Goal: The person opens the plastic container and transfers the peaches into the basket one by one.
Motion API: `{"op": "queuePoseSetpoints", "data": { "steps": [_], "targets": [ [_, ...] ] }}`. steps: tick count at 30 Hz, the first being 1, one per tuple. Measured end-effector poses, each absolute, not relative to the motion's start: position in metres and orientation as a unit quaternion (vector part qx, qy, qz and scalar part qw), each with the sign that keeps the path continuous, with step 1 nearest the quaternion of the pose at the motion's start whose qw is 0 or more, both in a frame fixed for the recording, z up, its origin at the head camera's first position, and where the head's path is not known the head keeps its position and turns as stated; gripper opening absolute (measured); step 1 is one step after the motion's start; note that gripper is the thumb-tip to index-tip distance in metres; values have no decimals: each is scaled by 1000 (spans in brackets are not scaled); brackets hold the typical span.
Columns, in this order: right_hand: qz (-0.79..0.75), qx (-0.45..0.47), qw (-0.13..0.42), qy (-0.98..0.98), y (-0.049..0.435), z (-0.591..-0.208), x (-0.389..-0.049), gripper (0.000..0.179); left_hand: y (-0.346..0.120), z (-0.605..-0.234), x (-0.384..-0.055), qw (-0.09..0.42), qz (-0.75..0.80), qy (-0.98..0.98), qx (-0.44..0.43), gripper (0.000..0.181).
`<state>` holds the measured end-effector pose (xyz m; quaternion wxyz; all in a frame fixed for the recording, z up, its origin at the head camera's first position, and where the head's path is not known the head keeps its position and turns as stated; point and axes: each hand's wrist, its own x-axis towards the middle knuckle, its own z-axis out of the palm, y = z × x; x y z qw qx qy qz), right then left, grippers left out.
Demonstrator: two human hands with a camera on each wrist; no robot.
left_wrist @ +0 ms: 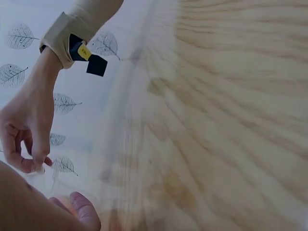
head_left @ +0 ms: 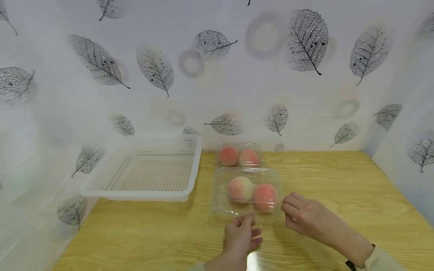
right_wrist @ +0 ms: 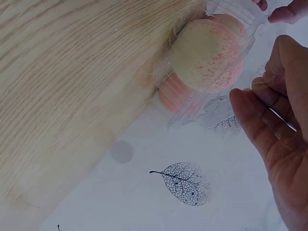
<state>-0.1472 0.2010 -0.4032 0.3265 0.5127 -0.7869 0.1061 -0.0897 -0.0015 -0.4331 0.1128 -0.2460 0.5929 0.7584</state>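
On the table stands a clear plastic box (head_left: 219,201) with two round, peach-like fruits inside, one cream with pink speckles (head_left: 240,189), one deeper pink (head_left: 266,197). My left hand (head_left: 239,235) is at its front edge, thumb and forefinger drawn together on the plastic, the other fingers apart. At the front right corner, my right hand (head_left: 306,214) has its fingers curled in and pinches the thin clear edge. In the right wrist view, the speckled fruit (right_wrist: 204,55) shows through the plastic, beside the right fingertips.
Directly behind stands another clear plastic section (head_left: 255,147) holding two pink fruits (head_left: 228,156). A white perforated basket (head_left: 142,195) sits at the back left. Leaf-printed curtain (head_left: 217,86) hangs behind and on both sides of the wooden table (head_left: 342,184).
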Motion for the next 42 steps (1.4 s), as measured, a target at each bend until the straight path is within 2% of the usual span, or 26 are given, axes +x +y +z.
{"op": "queuePoseSetpoints", "data": {
  "steps": [4, 11, 19, 25, 32, 37, 42],
  "targets": [
    [100, 510, 320, -792, 202, -404, -147, 33, -25, -437, -88, 69, 760, 597, -249, 49],
    [109, 516, 314, -789, 202, -406, -147, 33, -60, -435, -92, -12, 719, 647, -253, 69],
    [78, 524, 334, -780, 200, -406, -148, 37, -74, -432, -98, -43, 712, 657, -247, 52],
    [9, 525, 364, -770, 196, -403, -146, 44, -68, -433, -99, -59, 715, 649, -252, 49],
    [-39, 521, 379, -764, 182, -397, -144, 49, -66, -433, -98, -55, 720, 648, -245, 48],
    [-88, 532, 397, -743, 171, -397, -147, 49, -65, -433, -98, -53, 722, 647, -239, 46],
    [-97, 541, 390, -739, 157, -400, -149, 45, -65, -434, -97, -52, 720, 650, -238, 46]
  ]
}}
